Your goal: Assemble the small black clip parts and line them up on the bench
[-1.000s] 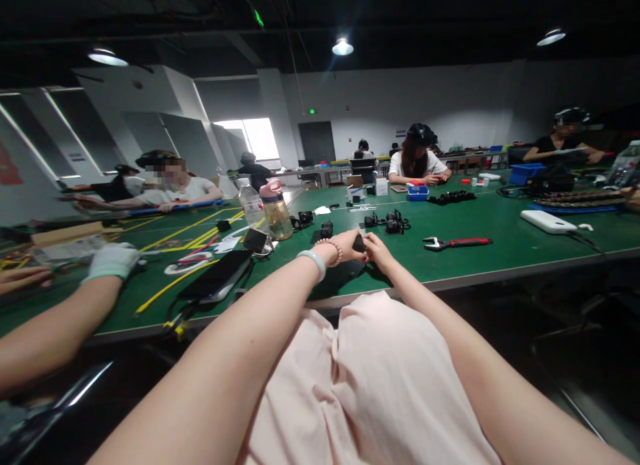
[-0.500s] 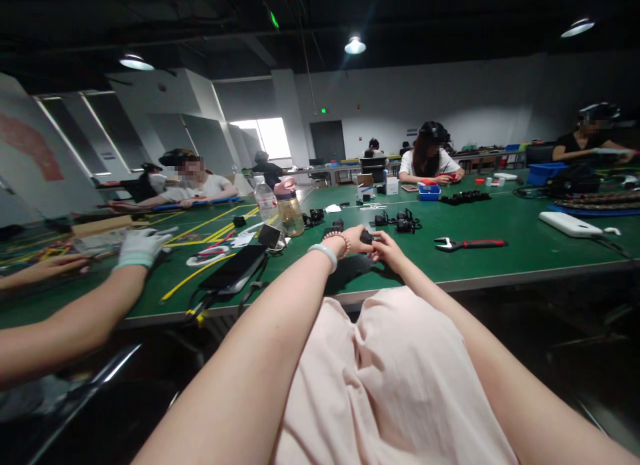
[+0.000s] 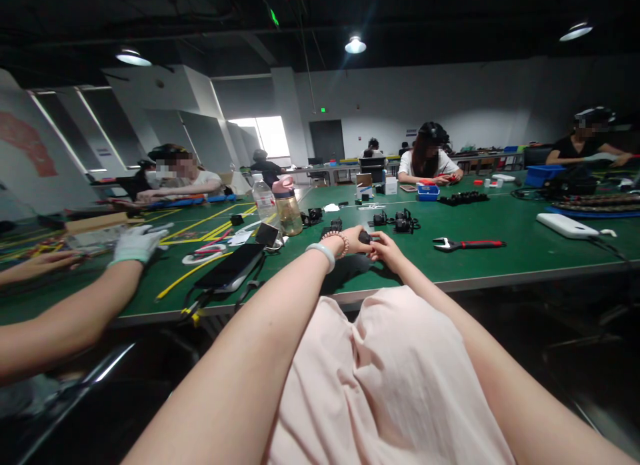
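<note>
My left hand [image 3: 353, 240], with a bead bracelet and a pale bangle at the wrist, is closed on a small black part [image 3: 365, 237]. Fingers of my right hand [image 3: 385, 249] close on the same part from the right, and the two hands meet over the near edge of the green table [image 3: 450, 268]. Just beyond them lie black devices with cables [image 3: 404, 221], and another black device [image 3: 336, 224] sits behind my left wrist. An adjustable wrench [image 3: 470, 244] with red and black handles lies to the right.
Left of my arms are a black phone-like device [image 3: 229, 268], a yellow cable [image 3: 193, 276], a bottle [image 3: 289, 211] and a co-worker's gloved hand [image 3: 136, 244]. A white power bank [image 3: 566, 225] lies right. Several people sit around.
The whole view has shifted slightly. Both my hands keep their places around the black part. The co-worker's gloved hand at the left has moved slightly.
</note>
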`<state>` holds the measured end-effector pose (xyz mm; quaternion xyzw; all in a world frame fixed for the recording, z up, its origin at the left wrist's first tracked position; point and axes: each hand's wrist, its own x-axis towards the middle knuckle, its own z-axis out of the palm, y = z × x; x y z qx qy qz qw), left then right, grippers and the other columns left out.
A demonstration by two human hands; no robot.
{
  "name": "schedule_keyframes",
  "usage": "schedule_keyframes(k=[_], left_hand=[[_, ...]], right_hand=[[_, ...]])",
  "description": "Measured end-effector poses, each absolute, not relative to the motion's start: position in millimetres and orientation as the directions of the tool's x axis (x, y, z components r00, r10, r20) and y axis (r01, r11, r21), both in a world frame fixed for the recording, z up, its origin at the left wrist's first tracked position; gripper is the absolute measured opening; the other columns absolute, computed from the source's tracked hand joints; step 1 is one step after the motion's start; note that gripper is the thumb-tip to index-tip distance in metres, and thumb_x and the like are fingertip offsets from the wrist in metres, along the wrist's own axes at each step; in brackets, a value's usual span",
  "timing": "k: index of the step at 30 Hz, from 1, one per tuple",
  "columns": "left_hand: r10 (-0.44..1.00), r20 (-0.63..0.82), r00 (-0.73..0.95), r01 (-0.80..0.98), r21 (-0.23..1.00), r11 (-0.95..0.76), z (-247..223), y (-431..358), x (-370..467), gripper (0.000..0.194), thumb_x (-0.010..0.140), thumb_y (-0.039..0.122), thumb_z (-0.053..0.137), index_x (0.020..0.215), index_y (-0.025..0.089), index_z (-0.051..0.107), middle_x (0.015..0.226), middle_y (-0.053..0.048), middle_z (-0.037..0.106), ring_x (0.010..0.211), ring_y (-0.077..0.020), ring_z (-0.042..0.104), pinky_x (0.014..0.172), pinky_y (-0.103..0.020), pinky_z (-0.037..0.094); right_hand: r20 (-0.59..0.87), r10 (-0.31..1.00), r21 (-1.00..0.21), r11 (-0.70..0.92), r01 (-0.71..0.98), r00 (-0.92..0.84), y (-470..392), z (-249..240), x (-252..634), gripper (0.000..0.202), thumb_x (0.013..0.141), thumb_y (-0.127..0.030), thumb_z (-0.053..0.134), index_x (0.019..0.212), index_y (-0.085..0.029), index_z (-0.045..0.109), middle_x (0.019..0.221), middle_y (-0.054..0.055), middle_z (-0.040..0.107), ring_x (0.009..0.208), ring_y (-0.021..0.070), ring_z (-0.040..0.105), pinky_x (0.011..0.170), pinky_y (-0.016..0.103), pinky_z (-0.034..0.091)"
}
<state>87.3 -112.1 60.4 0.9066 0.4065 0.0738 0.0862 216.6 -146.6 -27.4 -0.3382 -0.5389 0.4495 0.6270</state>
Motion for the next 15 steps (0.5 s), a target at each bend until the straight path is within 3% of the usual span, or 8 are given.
schedule_keyframes(k=[8, 15], left_hand=[[0.715, 0.033, 0.699, 0.692, 0.224, -0.687, 59, -108, 85, 0.063, 0.043, 0.051, 0.062, 0.094, 0.016, 0.052, 0.086, -0.004, 0.060, 0.073, -0.0162, 0.055, 0.058, -0.020, 0.039], [0.702, -0.005, 0.712, 0.694, 0.159, -0.703, 54, -99, 85, 0.067, 0.043, 0.049, 0.064, 0.100, 0.018, 0.047, 0.091, -0.002, 0.058, 0.078, -0.0170, 0.055, 0.064, -0.022, 0.041]], right_hand=[[0.428, 0.896, -0.904, 0.421, 0.079, 0.121, -146, -27, 214, 0.025, 0.061, -0.024, 0.050, 0.085, -0.019, 0.048, 0.050, -0.006, 0.050, 0.042, 0.0083, 0.047, 0.041, 0.020, 0.040], [0.510, 0.847, -0.827, 0.437, 0.353, 0.148, -147, -29, 214, 0.023, 0.061, -0.024, 0.049, 0.083, -0.019, 0.052, 0.054, -0.005, 0.053, 0.051, 0.0096, 0.050, 0.052, 0.021, 0.041]])
